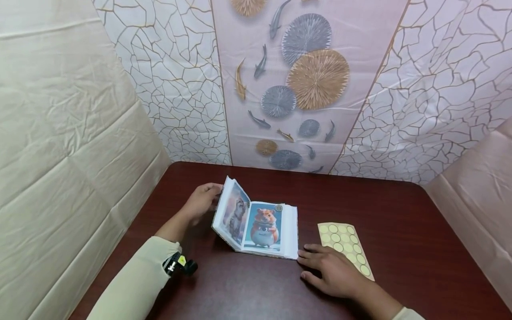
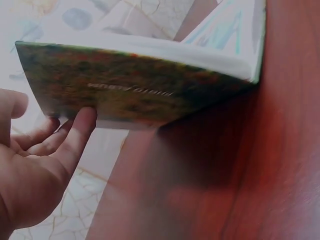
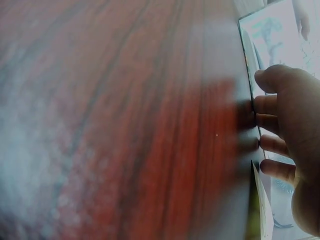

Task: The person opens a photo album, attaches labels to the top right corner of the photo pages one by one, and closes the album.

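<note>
A photo album (image 1: 290, 231) lies open on the table, its left side tilted up. One page shows a furry animal picture (image 1: 236, 213); the facing one shows an orange hamster picture (image 1: 264, 227). My left hand (image 1: 202, 202) is behind the raised cover. In the left wrist view, its fingertips touch the dark patterned cover (image 2: 125, 85) from outside, and the thumb stands apart from it. My right hand (image 1: 334, 271) rests on the table with fingers extended, fingertips at the album's lower right corner. Beside that hand lies a sheet of round yellow stickers (image 1: 346, 244).
The dark red wooden table (image 1: 248, 289) reaches back to a patterned cloth backdrop (image 1: 192, 80). Beige cloth (image 1: 72, 133) hangs along the left side. A small black device (image 1: 180, 264) is strapped to the left wrist.
</note>
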A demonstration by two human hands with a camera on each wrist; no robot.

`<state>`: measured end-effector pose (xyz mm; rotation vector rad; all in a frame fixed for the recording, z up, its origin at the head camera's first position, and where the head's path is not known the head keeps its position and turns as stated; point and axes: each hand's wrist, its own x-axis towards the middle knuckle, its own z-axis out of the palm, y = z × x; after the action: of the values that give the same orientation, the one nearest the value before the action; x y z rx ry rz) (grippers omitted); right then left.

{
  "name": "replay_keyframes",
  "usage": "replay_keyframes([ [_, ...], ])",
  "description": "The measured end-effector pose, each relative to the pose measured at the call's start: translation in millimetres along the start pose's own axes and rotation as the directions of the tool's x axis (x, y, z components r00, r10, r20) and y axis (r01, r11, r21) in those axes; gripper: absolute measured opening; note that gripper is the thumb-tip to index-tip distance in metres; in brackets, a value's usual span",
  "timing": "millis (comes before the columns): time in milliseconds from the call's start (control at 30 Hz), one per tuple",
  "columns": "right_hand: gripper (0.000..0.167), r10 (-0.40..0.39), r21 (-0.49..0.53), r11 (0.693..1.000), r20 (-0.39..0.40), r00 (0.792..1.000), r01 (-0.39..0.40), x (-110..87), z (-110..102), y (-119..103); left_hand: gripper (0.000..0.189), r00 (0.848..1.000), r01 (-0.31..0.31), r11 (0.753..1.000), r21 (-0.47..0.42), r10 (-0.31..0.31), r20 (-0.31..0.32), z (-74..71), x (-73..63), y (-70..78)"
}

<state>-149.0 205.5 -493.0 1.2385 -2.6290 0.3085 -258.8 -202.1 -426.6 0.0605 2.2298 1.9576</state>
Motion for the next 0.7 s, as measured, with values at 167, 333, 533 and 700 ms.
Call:
replay_keyframes([
  [167,0.034,0.002,0.005,1.000,-0.006,1.000,-0.002,0.0,-1,-1,0.046,0.997,-0.066,0.997,-0.051,0.068,0.041,14.1,-7.8,-2.1],
  [333,0.034,0.009,0.000,1.000,-0.001,1.000,-0.009,-0.1,-1,-1,0.044,0.988,-0.122,0.992,-0.036,0.125,0.088,26.1,-13.7,-7.6],
  [533,0.034,0.014,0.004,1.000,-0.001,1.000,-0.014,-0.6,0,-1,0.041,0.971,-0.240,0.947,0.211,0.234,0.055,41.1,-20.1,-17.9],
  [700,0.034,0.007,0.006,1.000,-0.010,1.000,-0.007,-1.6,1,0,0.037,0.952,-0.307,0.901,0.308,0.287,0.107,54.5,-26.1,-26.5],
])
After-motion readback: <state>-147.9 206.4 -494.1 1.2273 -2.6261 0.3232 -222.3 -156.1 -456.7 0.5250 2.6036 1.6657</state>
